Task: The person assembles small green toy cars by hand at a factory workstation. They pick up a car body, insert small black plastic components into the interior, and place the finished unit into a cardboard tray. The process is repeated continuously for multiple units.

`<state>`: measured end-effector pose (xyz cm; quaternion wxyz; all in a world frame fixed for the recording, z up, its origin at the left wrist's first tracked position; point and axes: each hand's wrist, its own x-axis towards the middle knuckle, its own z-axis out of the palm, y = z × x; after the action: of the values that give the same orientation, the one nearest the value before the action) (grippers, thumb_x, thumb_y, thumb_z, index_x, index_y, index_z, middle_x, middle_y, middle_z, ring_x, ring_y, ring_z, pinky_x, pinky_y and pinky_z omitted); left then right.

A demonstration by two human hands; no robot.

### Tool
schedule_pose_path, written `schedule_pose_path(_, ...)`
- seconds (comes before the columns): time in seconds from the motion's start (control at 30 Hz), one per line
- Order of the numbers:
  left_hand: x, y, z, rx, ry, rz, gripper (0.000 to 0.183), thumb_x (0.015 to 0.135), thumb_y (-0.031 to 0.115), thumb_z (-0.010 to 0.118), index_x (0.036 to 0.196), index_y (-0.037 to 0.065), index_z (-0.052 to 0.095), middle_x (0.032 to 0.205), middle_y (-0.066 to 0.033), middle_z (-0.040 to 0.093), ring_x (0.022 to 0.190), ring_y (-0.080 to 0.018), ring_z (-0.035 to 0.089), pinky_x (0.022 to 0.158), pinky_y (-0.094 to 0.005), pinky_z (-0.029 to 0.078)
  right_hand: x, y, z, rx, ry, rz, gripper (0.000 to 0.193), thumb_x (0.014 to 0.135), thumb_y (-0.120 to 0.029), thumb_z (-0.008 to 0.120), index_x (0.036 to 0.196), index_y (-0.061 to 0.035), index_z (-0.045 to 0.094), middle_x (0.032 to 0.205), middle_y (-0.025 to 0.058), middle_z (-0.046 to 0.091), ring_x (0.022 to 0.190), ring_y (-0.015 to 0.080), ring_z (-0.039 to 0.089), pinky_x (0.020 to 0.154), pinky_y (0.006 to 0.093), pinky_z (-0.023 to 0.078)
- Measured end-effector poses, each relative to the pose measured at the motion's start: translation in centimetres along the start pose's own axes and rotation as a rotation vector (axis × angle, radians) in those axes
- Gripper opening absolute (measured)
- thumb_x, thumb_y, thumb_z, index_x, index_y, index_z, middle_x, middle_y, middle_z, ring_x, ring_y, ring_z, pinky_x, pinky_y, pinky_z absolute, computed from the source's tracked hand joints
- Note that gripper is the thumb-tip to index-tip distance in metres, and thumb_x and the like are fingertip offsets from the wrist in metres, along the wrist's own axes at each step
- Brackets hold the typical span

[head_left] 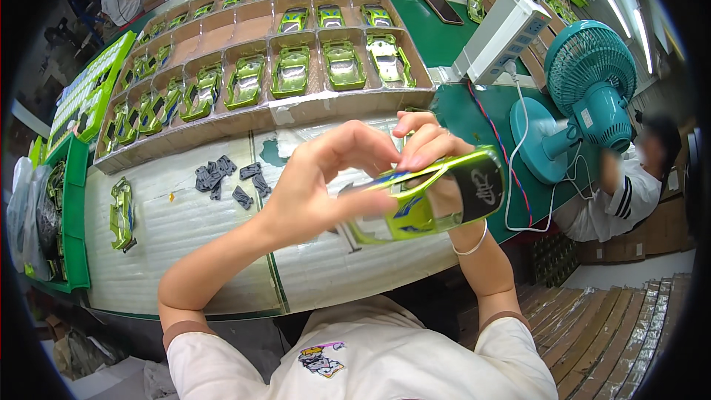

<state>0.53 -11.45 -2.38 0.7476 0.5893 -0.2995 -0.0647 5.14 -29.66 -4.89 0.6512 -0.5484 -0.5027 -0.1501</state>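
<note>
A shiny green toy car body (422, 215) with a black panel and blue markings is held up above the table between both hands. My left hand (326, 178) grips its near left end, thumb along the side and fingers arched over the top. On the far side, my right hand (429, 141) has its fingers curled over the upper edge, and the shell hides its palm. Small dark grey plastic parts (215, 174) lie in a loose pile left of my left hand. Farther left, another green car body (121, 213) rests on the table.
A divided cardboard tray (289, 112) holding several green car bodies spans the back. At left stands a green crate (75, 215) with a plastic bag. A teal fan (592, 81), power strip (511, 41) and cables are at right. A phone (441, 7) lies behind; a person (629, 185) sits right.
</note>
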Motion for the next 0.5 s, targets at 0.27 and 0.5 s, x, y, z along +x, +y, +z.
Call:
schedule_pose_path(0.27, -0.7, 1.1, 1.7, 0.725, 0.095, 0.283, 0.057, 0.053, 0.016, 0.086, 0.101, -0.001, 0.059, 0.098, -0.0136, 0.061, 0.089, -0.0206, 0.061, 0.076, -0.0295, 0.051, -0.9, 0.5, 1.5, 0.25, 0.227, 0.074, 0.019, 0.08, -0.021, 0.067, 0.078, -0.0061, 0.055, 0.079, 0.0067, 0.057, 0.08, 0.0202, 0.057, 0.079, 0.0335, 0.046)
schedule_pose_path(0.5, -0.9, 1.3, 2.1, 0.701, 0.077, 0.281, 0.053, 0.053, 0.015, 0.086, 0.097, -0.001, 0.06, 0.095, -0.0141, 0.061, 0.085, -0.0195, 0.062, 0.069, -0.0276, 0.052, -0.8, -0.2, 0.4, 0.072, 0.159, 0.111, 0.016, 0.072, -0.013, 0.072, 0.071, -0.0126, 0.057, 0.069, 0.0004, 0.058, 0.076, 0.0163, 0.059, 0.096, 0.0433, 0.034)
